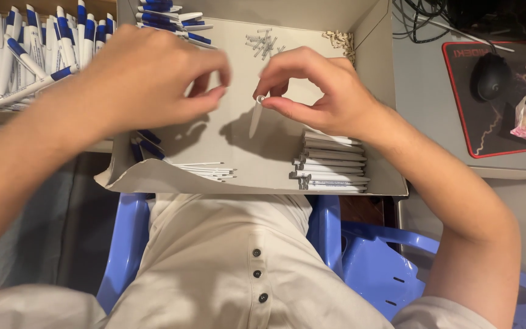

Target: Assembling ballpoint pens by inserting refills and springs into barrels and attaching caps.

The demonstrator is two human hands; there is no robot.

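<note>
Over the shallow open cardboard box [372, 67] that lies across the person's lap, both hands meet near its middle. The right hand [321, 91] pinches a slim white plastic pen barrel [255, 119] by its top end between thumb and forefinger, so that the barrel hangs downward above the box floor, its open tip facing up at the fingertips. The left hand [153, 76] sits just beside it, its fingers curled and its thumb and forefinger drawn together toward the barrel's tip; whether they hold anything small I cannot tell. Under the right wrist a neat stack of white pen barrels [330, 161] lies in the box's near corner. A scatter of small metal springs [263, 42] rests at the far side of the box, and thin white refills [205, 169] lie by the near edge. A pile of finished white and blue pens [25, 52] fills another tray to the left. A black computer mouse [489, 76] sits on a red-edged black mat [518, 131] to the right.
</note>
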